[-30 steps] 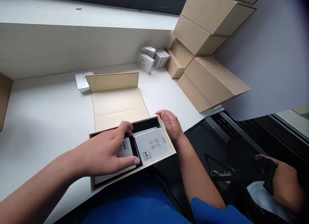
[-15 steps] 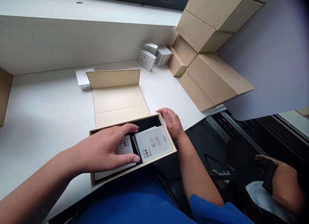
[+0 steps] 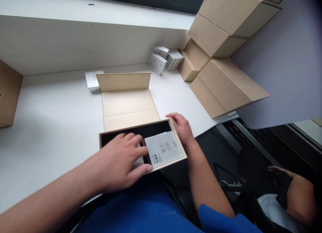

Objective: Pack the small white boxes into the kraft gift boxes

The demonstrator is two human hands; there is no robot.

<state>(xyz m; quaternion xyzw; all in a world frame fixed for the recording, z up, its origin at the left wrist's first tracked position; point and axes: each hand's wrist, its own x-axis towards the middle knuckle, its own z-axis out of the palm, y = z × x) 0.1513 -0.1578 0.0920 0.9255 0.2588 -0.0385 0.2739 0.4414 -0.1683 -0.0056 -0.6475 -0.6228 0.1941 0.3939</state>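
A beige gift box (image 3: 168,163) with a black inside stands tilted at the table's front edge, its lid (image 3: 128,102) folded open away from me. Inside, a silver-white tea carton (image 3: 164,147) lies at the right end, on top of what looks like another carton. My left hand (image 3: 123,161) reaches into the left half, fingers bent around a second white tea carton (image 3: 138,162), mostly hidden under the palm. Its thumb lies near the front rim. My right hand (image 3: 183,129) holds the box's right end, fingers curled at the far corner.
Several silver-white cartons (image 3: 166,60) stand against the back wall, and one more carton (image 3: 92,81) lies behind the lid. Beige boxes (image 3: 226,28) are stacked at the right, above an opened one (image 3: 226,85). A brown cardboard box (image 3: 8,95) is at the left. Another person's arm (image 3: 300,196) shows at lower right.
My left hand has gone from lying over the left carton with thumb and index apart to bent fingers reaching down around it. My right hand stays at the box end. The view has shifted slightly.
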